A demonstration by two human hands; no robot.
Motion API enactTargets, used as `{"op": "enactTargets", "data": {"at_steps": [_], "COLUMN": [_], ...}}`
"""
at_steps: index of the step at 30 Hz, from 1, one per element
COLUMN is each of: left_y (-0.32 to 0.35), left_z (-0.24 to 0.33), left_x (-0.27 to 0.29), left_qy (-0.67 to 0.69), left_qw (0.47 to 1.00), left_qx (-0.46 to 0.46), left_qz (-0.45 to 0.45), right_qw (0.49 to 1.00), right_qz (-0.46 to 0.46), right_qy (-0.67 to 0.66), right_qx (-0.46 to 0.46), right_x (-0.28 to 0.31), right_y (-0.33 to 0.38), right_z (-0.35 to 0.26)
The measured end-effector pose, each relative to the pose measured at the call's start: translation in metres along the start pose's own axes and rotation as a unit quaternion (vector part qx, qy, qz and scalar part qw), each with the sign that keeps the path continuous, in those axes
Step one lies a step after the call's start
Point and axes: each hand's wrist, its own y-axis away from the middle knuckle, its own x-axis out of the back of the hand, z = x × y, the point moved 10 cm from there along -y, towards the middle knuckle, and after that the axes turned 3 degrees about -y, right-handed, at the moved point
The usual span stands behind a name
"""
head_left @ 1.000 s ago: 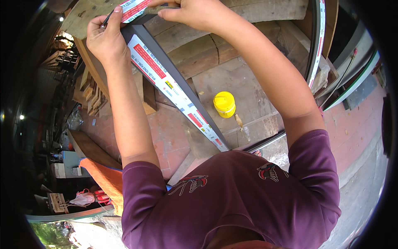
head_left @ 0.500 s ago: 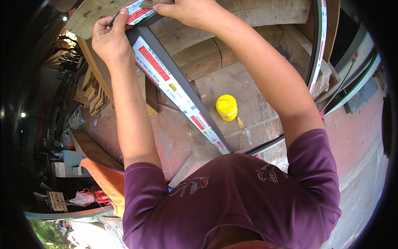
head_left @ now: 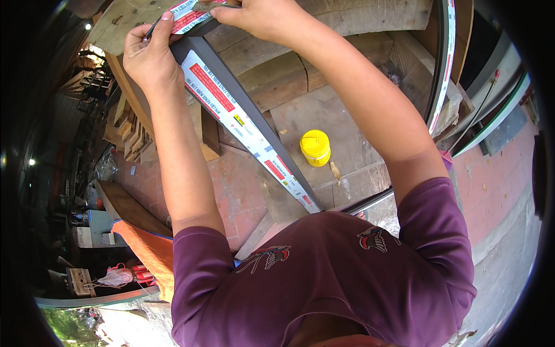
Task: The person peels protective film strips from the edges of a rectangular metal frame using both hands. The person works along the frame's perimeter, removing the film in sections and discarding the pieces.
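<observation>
Dark-grey metal frame (head_left: 245,104), faces covered in white protective film (head_left: 211,87) with red blocks; corner at left fingertips, one bar running back toward the body. Left hand (head_left: 151,58) pinches a slim black rod (head_left: 152,28); right hand (head_left: 263,14), fingers narrow, grips a thin grey tool (head_left: 203,6) over the film. Lidded yellow plastic tub (head_left: 315,148) bodyward of right fingers, well apart.

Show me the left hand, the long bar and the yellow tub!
Left hand (head_left: 151,59): head view, middle of the hand.
Long bar (head_left: 253,139): head view, middle of its film-covered face.
Yellow tub (head_left: 315,148): head view, middle, around the lid's edge.
</observation>
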Motion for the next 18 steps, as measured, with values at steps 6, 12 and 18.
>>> {"op": "enactTargets", "data": {"at_steps": [6, 12, 18], "left_y": [-0.001, -0.003, -0.013], "left_z": [-0.002, -0.003, -0.007], "left_x": [0.004, 0.007, 0.004], "left_qy": [0.023, 0.030, -0.011], "left_qw": [1.000, 0.999, 0.997], "left_qx": [-0.002, 0.012, 0.070], "left_qz": [0.011, 0.002, -0.013], "right_qw": [0.972, 0.998, 0.997], "right_qz": [-0.042, -0.009, 0.032], "right_qy": [0.204, -0.024, -0.068], "right_qx": [0.107, -0.053, -0.011], "right_x": [-0.029, 0.011, 0.007], "right_y": [0.009, 0.027, 0.023], "right_z": [0.005, -0.016, -0.002]}}
